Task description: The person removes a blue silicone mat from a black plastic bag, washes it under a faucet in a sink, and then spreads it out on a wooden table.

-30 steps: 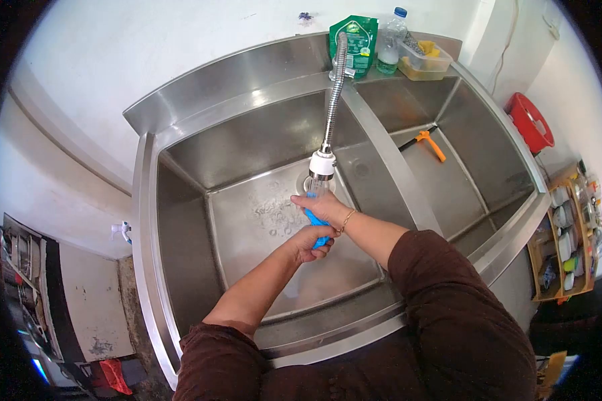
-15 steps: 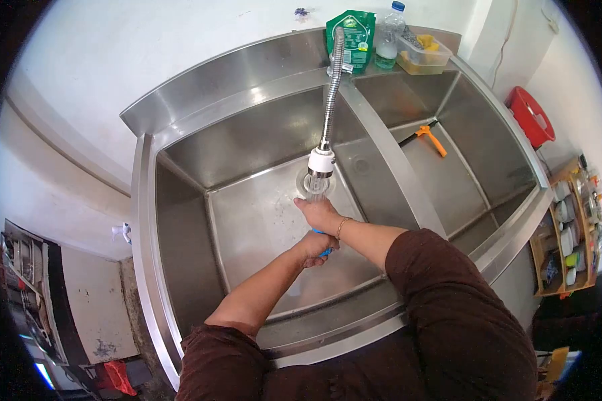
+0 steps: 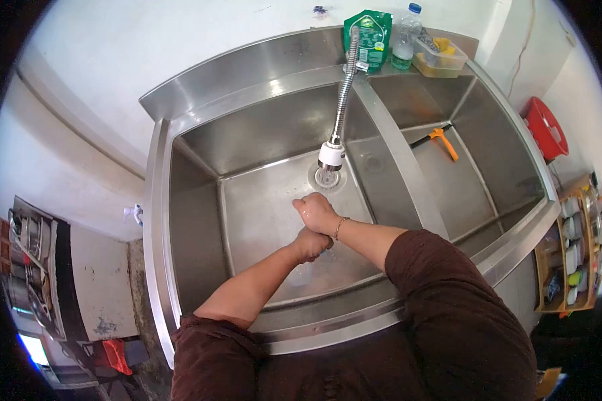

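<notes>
Over the larger basin of the steel sink (image 3: pixel 284 281), my hands are together. My left hand (image 3: pixel 310 246) is closed, and a trace of something blue (image 3: pixel 325 252) shows beneath its fingers; its kind cannot be made out. Just above it, touching it, my right hand (image 3: pixel 316 212) is closed with the thumb toward the left. Whatever lies inside that hand is hidden. A flexible faucet (image 3: pixel 331 155) with a white head hangs beyond my hands, pointing down over the round drain (image 3: pixel 327 178).
In the smaller basin lies an orange-handled tool (image 3: pixel 444 143). On the back ledge stand a green pouch (image 3: pixel 368 41), a plastic bottle (image 3: pixel 405 40) and a clear tub (image 3: pixel 441 59) with yellow items. A red basin (image 3: pixel 545 128) and a dish shelf (image 3: pixel 574 247) are at the right.
My hands have drawn back from under the faucet head toward me. Less of the blue thing shows between them. The view has shifted slightly.
</notes>
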A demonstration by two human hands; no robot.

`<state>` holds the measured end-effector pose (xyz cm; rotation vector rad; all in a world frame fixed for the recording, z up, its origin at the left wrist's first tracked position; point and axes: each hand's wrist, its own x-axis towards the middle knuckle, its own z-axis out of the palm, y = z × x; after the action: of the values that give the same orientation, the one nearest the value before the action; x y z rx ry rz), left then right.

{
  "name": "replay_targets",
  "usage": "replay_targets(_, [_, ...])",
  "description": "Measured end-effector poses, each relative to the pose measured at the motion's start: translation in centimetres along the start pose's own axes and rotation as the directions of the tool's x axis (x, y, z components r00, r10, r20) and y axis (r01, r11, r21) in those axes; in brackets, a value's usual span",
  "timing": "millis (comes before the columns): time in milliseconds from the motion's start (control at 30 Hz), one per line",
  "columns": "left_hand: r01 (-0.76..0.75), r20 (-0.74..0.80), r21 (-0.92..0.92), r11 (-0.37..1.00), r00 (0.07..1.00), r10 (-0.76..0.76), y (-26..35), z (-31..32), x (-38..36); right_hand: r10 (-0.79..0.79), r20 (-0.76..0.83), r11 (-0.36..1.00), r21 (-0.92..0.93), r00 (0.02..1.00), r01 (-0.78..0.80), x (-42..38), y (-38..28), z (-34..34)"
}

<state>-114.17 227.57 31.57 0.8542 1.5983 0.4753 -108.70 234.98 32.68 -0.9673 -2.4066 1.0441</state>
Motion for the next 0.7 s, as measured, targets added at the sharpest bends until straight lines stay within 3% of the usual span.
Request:
replay_targets(33, [-0.001,-0.010,-0.007,1.000,1.000,0.001,0.1,-0.3,-0.3,-0.130,-0.048,0.990,-0.059,0.990,0.127,-0.1,-0.7,-0.6])
replay_targets(133, [-0.069,-0.046,0.009,0.998,0.997,0.069,0.6,-1.1,-1.6,-0.188,-0.006,0.982,0.033,0.982,0.188,1.3,-0.2,0.9])
replay_targets(167, [-0.070,-0.040,-0.103,0.992,0.997,0.066,1.0,-1.3,-2.6,-0.203,0.003,0.979,0.034,0.979,0.203,1.4,-0.4,0.9])
replay_targets(233, [-0.073,-0.049,-0.223,0.972,0.997,0.064,1.3,-1.8,-4.2,-0.168,-0.049,0.975,0.139,0.985,0.173,1.2,-1.6,0.5])
replay_targets(267, [-0.153,-0.048,-0.325,0.933,0.988,0.145,1.4,-2.2,-4.7,-0.182,-0.040,0.973,0.139,0.982,0.186,1.0,-2.5,0.1])
replay_targets(300, [-0.229,-0.056,-0.423,0.877,0.972,0.227,1.6,-2.6,-5.3,-0.059,-0.067,0.968,0.242,0.996,0.074,0.8,-3.4,-0.3])
replay_targets(333, [-0.272,-0.076,-0.407,0.872,0.962,0.264,2.1,-3.2,-6.2,0.068,-0.079,0.939,0.343,0.995,-0.037,0.5,-4.2,-0.7])
replay_targets(467, [-0.359,-0.276,-0.315,0.879,0.920,0.278,3.2,-3.1,-8.6,-0.128,-0.035,0.845,0.519,0.991,0.127,1.4,-5.8,-2.8])
replay_targets(533, [-0.234,-0.279,-0.456,0.859,0.954,0.112,4.2,-2.2,-9.9,0.009,0.350,0.789,0.573,0.937,-0.222,1.6,-6.8,-4.6])
replay_targets(567, [-0.242,-0.294,-0.457,0.856,0.949,0.112,4.2,-2.1,-10.2,-0.005,0.355,0.792,0.572,0.935,-0.213,1.2,-7.4,-5.5])
replay_targets(633, [-0.249,-0.205,-0.706,0.663,0.968,0.145,4.4,-1.9,-10.8,-0.234,0.529,0.408,0.815,0.816,-0.412,0.5,-8.1,-7.4])
replay_targets(667, [-0.260,-0.216,-0.705,0.660,0.965,0.149,4.7,-2.1,-11.1,-0.242,0.531,0.415,0.813,0.812,-0.408,0.5,-7.9,-7.9])
replay_targets(700, [-0.228,-0.125,-0.809,0.542,0.967,0.221,4.9,-2.6,-11.7,-0.333,0.506,0.345,0.851,0.796,-0.397,0.5,-7.8,-8.3])
